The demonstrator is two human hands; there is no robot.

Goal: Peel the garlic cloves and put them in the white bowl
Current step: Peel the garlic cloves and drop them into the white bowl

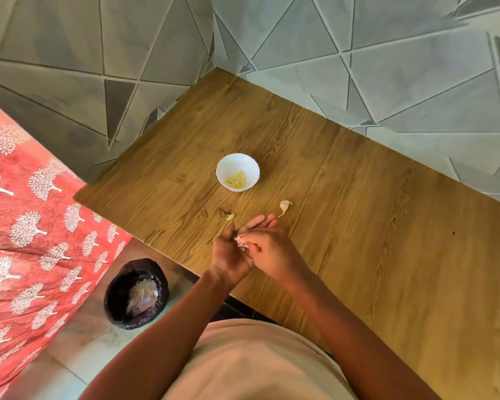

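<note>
Fingers of both hands pinch papery garlic skin above wooden table, tiled walls behind.

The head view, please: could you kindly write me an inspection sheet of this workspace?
Surface: wooden table, set in a wall corner.
Job's things: white bowl holds peeled cloves; one unpeeled clove lies to the bowl's right.
Clutter: small scrap by the fingers.
Hands: left hand and right hand together pinch white garlic skin.
Cables: nothing seen.
Surroundings: black bin on the floor with peels inside; red patterned cloth at left; grey tiled walls.
</note>
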